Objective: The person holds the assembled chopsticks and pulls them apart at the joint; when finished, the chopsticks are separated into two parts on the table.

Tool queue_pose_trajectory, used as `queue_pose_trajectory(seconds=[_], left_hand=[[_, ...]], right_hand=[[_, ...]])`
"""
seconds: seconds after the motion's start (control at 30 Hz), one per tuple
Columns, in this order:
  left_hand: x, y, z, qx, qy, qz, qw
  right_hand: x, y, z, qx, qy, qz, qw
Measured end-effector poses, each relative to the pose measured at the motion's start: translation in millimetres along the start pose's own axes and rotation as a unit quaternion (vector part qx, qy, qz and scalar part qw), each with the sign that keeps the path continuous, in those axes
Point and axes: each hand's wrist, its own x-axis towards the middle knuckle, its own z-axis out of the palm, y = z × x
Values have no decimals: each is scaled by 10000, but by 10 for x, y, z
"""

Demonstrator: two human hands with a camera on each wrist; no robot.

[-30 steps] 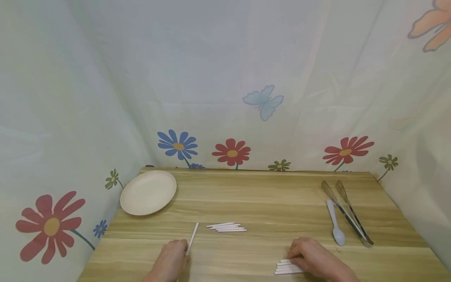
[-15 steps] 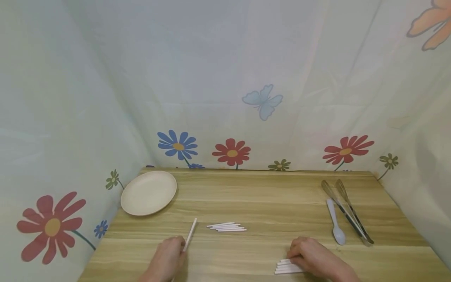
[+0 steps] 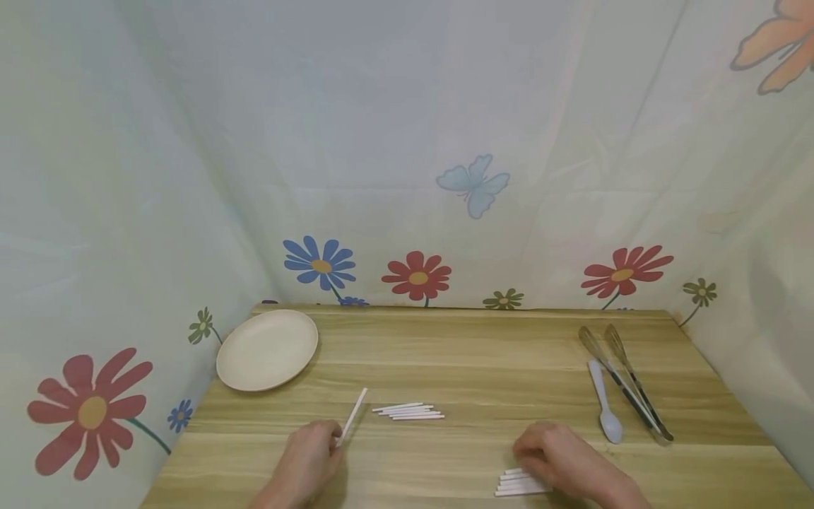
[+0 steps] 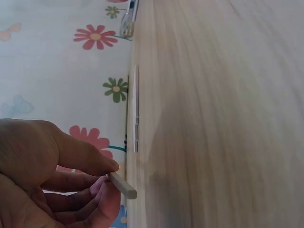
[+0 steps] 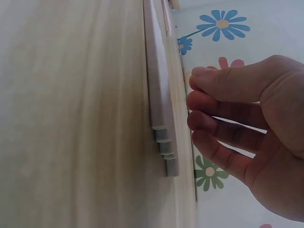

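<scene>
My left hand [image 3: 307, 456] pinches a thin white stick [image 3: 353, 416] between thumb and fingers, its far end pointing up and to the right. In the left wrist view a short end of that stick [image 4: 124, 186] sticks out past the thumb tip, above the table. My right hand [image 3: 562, 454] hovers by a row of several white sticks [image 3: 516, 483] at the front right of the table. Seen from the right wrist, the fingers of that hand [image 5: 251, 123] bend loosely, apart from the sticks [image 5: 161, 95], and nothing shows between them.
A small pile of several white sticks [image 3: 410, 411] lies mid-table. At the back left is a cream plate [image 3: 267, 350]. A pale spoon [image 3: 606, 403] and metal tongs [image 3: 626, 382] lie on the right. A flowered curtain [image 3: 381, 141] surrounds the wooden table [image 3: 458, 353].
My left hand has risen a little, and its stick now leans further right. My right hand has lifted slightly off the front row of sticks, which stay in place.
</scene>
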Motion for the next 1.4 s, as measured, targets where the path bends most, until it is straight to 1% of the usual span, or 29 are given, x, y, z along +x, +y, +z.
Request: queue_pose_trajectory(seconds=[0.13,0.2,0.27,0.33,0.5,0.57,0.7,0.9,1.07,1.23,1.4], left_hand=[[22,62,10,-40,0,100,9999],[31,83,20,-71,6,160,9998],[38,102,34,-100,50,175,9998],[49,104,58,-106,163,246,9995],[82,131,86,-91,327,535,9980],[98,163,85,-99,344,621,9974],[147,225,93,-123,493,732,9960],[204,298,88,-185,459,847,9952],[234,354,88,-117,440,958,9944],[274,411,83,-115,435,1069,9932],[294,459,95,-53,460,1180,9919]], right_hand=[[35,-5,11,-167,405,-289,9986],[53,-12,5,-218,489,-328,9980],[74,-22,-5,-223,502,-297,9980],[99,-34,-21,-268,531,-253,9979],[169,-58,-61,-379,672,-206,9968],[196,-67,-74,-324,680,-182,9970],[242,-84,-92,-210,676,-78,9975],[318,-115,-91,-473,884,-60,9949],[395,-142,-104,-459,1007,-53,9938],[469,-186,-116,-544,1194,-179,9912],[525,-224,-113,-651,1293,-320,9890]])
